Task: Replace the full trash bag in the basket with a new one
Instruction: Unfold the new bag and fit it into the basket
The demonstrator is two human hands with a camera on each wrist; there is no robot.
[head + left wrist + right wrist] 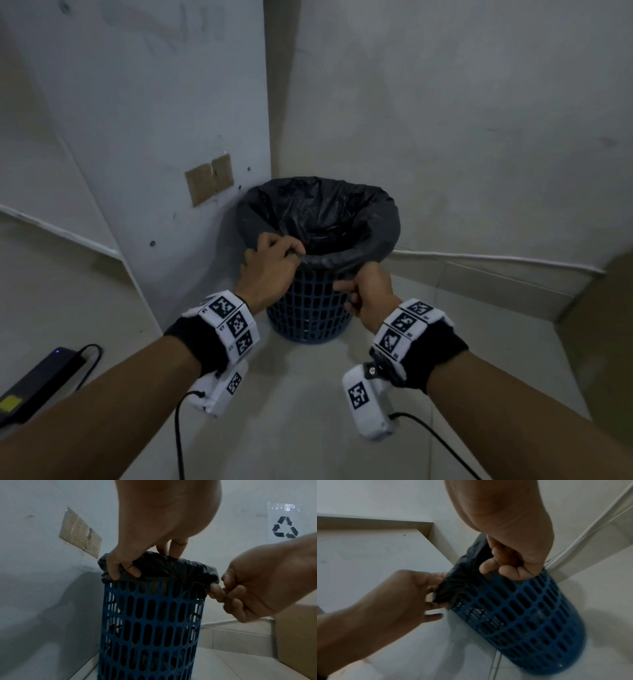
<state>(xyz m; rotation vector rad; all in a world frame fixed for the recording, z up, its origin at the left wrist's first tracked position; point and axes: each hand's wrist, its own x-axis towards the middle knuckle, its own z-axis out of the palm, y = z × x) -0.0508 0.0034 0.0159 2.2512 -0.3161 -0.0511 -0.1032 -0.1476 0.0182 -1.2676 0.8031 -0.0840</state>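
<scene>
Two hands grip a black trash bag (322, 212) folded over the rim of a blue basket (310, 308) in a far corner; the left hand (270, 263) pinches the near-left rim, the right hand (368, 291) the near-right edge. Left wrist view: curled fingers (132, 570) clamp the plastic. Right wrist view: thumb and fingers (498, 561) pinch the bag's fold

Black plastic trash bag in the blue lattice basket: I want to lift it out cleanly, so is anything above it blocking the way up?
Nothing visible does. The black plastic trash bag sits folded over the rim of the blue lattice basket; the left hand and right hand both grip its near edge. Above is open space; walls stand close behind.
</scene>
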